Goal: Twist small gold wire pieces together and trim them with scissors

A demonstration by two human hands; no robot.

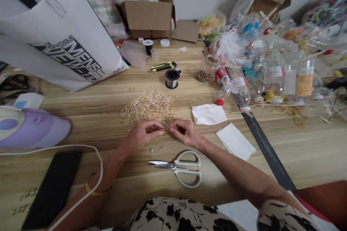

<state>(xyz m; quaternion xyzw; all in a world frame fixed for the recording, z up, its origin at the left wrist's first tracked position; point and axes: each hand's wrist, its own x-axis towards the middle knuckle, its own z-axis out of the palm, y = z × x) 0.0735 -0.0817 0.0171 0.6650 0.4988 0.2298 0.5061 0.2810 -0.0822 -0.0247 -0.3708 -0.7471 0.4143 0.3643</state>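
Note:
My left hand (148, 131) is at the near edge of a loose pile of small gold and clear beads (150, 104), thumb and fingertips pinched together. Facing it a little to the right, my right hand (185, 131) also has its fingertips pinched. Whatever lies between the fingers is too small to name. Below the hands, a short beaded strand (159, 149) rests on the wood table (114, 187). Nearer to me lie scissors (173, 166) with cream handles, their blades slightly apart and pointing left. Beyond the pile stands a spool of thin wire (172, 78).
A yellow-black utility knife (162, 66) and a dark spool (148, 47) lie farther back. Folded white papers (208, 114) sit to the right, before many plastic bottles (273, 75). At left are a white bag (67, 36), a purple device (38, 128), a white cable (93, 148) and a black phone-like slab (54, 187).

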